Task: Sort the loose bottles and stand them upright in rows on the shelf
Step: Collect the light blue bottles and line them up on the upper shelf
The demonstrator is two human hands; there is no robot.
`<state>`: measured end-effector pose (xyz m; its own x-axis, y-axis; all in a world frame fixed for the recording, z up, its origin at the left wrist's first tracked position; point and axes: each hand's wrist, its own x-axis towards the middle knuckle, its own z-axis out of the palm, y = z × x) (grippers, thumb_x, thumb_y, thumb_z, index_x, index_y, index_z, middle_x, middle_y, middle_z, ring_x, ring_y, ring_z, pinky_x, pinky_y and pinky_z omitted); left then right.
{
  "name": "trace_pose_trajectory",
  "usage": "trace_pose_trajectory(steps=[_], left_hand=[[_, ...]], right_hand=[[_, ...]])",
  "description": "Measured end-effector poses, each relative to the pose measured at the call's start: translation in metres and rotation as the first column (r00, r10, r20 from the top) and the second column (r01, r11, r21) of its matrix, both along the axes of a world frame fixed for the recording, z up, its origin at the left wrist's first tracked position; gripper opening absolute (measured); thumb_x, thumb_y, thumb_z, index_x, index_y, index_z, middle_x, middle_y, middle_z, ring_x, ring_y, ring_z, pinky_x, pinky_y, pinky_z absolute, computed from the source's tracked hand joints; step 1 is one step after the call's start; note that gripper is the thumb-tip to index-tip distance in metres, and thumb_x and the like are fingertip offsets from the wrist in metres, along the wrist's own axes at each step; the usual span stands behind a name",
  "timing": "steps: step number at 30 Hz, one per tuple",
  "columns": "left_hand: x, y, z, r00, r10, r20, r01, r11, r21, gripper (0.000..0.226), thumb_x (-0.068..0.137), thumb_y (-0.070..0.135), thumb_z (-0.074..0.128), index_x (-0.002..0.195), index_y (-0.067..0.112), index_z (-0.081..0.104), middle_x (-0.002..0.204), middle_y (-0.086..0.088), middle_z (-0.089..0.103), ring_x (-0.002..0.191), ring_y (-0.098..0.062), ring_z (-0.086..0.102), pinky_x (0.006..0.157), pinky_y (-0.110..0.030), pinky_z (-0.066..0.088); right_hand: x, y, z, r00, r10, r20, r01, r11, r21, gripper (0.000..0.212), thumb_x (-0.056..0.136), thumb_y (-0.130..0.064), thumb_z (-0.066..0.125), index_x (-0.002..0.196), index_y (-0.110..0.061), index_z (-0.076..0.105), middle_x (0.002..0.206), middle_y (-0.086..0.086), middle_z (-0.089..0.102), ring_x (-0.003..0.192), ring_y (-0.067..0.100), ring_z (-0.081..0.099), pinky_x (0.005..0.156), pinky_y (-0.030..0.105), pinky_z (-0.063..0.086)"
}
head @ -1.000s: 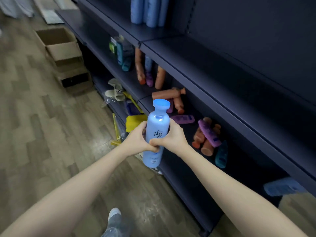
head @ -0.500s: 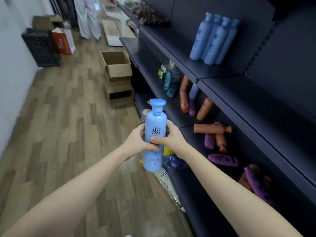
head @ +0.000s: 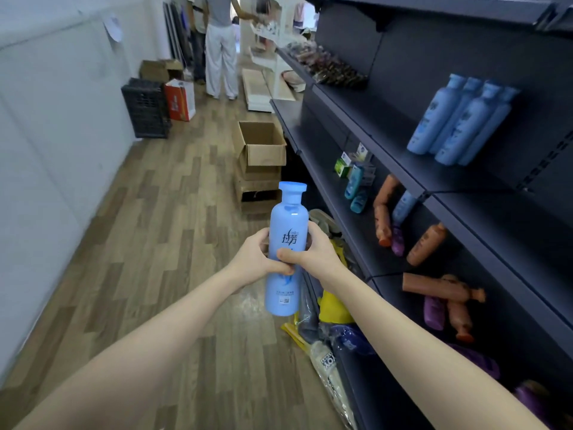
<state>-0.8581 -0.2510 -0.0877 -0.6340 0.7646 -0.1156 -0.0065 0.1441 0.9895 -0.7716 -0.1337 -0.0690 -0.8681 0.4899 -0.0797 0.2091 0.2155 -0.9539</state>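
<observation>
Grips blue bottle point(head: 289, 219) at mid-body with left hand point(head: 253, 259) and right hand point(head: 313, 253); holds it upright over the aisle, label facing, likely to match standing blue row point(head: 455, 122) on shelf point(head: 387, 128).

Open cardboard box point(head: 262, 144) on wood floor point(head: 148, 218); blk crate point(head: 145, 110) + red box point(head: 180, 99) by wall point(head: 62, 125); person point(head: 220, 54) beyond.

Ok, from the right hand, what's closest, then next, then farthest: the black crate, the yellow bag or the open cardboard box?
1. Yellow plastic bag, just below the right hand gripping the light blue plastic bottle.
2. Open brown cardboard box, ahead, beside the dark shelving.
3. Black plastic crate, farther off, against the white wall on the left.
</observation>
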Motion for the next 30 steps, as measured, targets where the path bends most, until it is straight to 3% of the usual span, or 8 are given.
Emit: trace_pose_trajectory(steps=[2, 6, 9, 12, 16, 19, 25, 30], left_hand=[[-0.008, -0.002, 0.002, 1.000, 0.005, 0.005, -0.005, 1.000, 0.004, 0.068, 0.048, 0.007, 0.076, 0.112, 0.012, 0.056, 0.106, -0.007, 0.069, 0.093, -0.019, 0.067, 0.079, -0.032, 0.056], [-0.021, 0.002, 0.007, 1.000, 0.012, 0.008, -0.013, 1.000, 0.004, 0.072, 0.039, 0.015, 0.079, 0.109, 0.014, 0.057, 0.103, -0.005, 0.070, 0.092, -0.020, 0.068, 0.080, -0.033, 0.057], [-0.027, 0.008, 0.010, 1.000, 0.019, 0.013, -0.019, 1.000, 0.012, 0.072, 0.036, 0.020, 0.079, 0.106, 0.016, 0.058, 0.101, -0.004, 0.071, 0.090, -0.018, 0.069, 0.079, -0.032, 0.057], [-0.031, 0.019, 0.012, 0.999, 0.032, 0.013, -0.032, 0.999, 0.014, 0.067, 0.045, 0.009, 0.078, 0.108, 0.012, 0.056, 0.103, -0.006, 0.070, 0.091, -0.020, 0.068, 0.077, -0.029, 0.056], [-0.041, 0.037, 0.012, 0.998, 0.059, 0.016, -0.059, 0.998, 0.006, 0.074, 0.044, 0.011, 0.079, 0.112, 0.011, 0.049, 0.103, -0.007, 0.070, 0.091, -0.020, 0.069, 0.079, -0.032, 0.057], [-0.051, 0.054, 0.014, 0.997, 0.070, 0.014, -0.070, 0.998, 0.003, 0.066, 0.054, 0.002, 0.081, 0.110, 0.012, 0.048, 0.100, -0.007, 0.070, 0.083, -0.016, 0.069, 0.071, -0.026, 0.056], [-0.083, 0.091, 0.020, 0.993, 0.113, -0.014, -0.113, 0.994, 0.000, 0.056, 0.066, -0.009, 0.077, 0.109, 0.011, 0.049, 0.099, -0.006, 0.070, 0.079, -0.011, 0.069, 0.063, -0.017, 0.052], [-0.110, 0.124, 0.024, 0.990, 0.143, -0.014, -0.143, 0.990, 0.002, 0.056, 0.063, -0.006, 0.079, 0.108, 0.013, 0.050, 0.096, -0.004, 0.071, 0.076, -0.009, 0.069, 0.061, -0.016, 0.052]], right_hand=[[-0.011, -0.001, 0.002, 1.000, -0.011, -0.001, 0.011, 1.000, 0.016, 0.059, 0.059, -0.016, 0.080, 0.112, -0.017, 0.053, 0.107, 0.003, 0.065, 0.097, 0.016, 0.064, 0.085, 0.041, 0.055], [-0.025, 0.003, 0.006, 0.999, -0.043, -0.003, 0.043, 0.999, 0.013, 0.053, 0.065, -0.009, 0.081, 0.110, -0.016, 0.054, 0.107, 0.003, 0.066, 0.097, 0.018, 0.065, 0.087, 0.043, 0.054], [-0.031, 0.010, 0.011, 0.999, -0.040, -0.010, 0.040, 0.999, 0.009, 0.049, 0.068, -0.004, 0.079, 0.108, -0.015, 0.053, 0.104, 0.001, 0.065, 0.093, 0.015, 0.064, 0.081, 0.034, 0.055], [-0.036, 0.019, 0.015, 0.999, -0.024, -0.029, 0.024, 1.000, -0.004, 0.046, 0.070, -0.001, 0.077, 0.107, -0.014, 0.052, 0.101, 0.000, 0.064, 0.088, 0.009, 0.063, 0.071, 0.023, 0.053], [-0.046, 0.037, 0.015, 0.999, -0.030, -0.044, 0.029, 0.999, -0.026, 0.045, 0.070, 0.001, 0.075, 0.107, -0.013, 0.053, 0.099, -0.001, 0.065, 0.088, 0.010, 0.064, 0.070, 0.023, 0.053], [-0.059, 0.056, 0.016, 0.999, -0.005, -0.053, 0.004, 1.000, -0.024, 0.044, 0.071, 0.000, 0.075, 0.105, -0.017, 0.053, 0.096, -0.004, 0.064, 0.086, 0.008, 0.063, 0.068, 0.022, 0.052], [-0.096, 0.098, 0.020, 0.999, 0.028, -0.042, -0.027, 1.000, 0.008, 0.046, 0.069, -0.006, 0.077, 0.108, -0.017, 0.054, 0.103, -0.001, 0.065, 0.095, 0.016, 0.064, 0.082, 0.036, 0.055], [-0.128, 0.133, 0.022, 0.997, 0.056, -0.046, -0.056, 0.998, -0.007, 0.047, 0.067, -0.007, 0.077, 0.108, -0.016, 0.055, 0.103, 0.000, 0.066, 0.095, 0.016, 0.065, 0.085, 0.041, 0.055]])
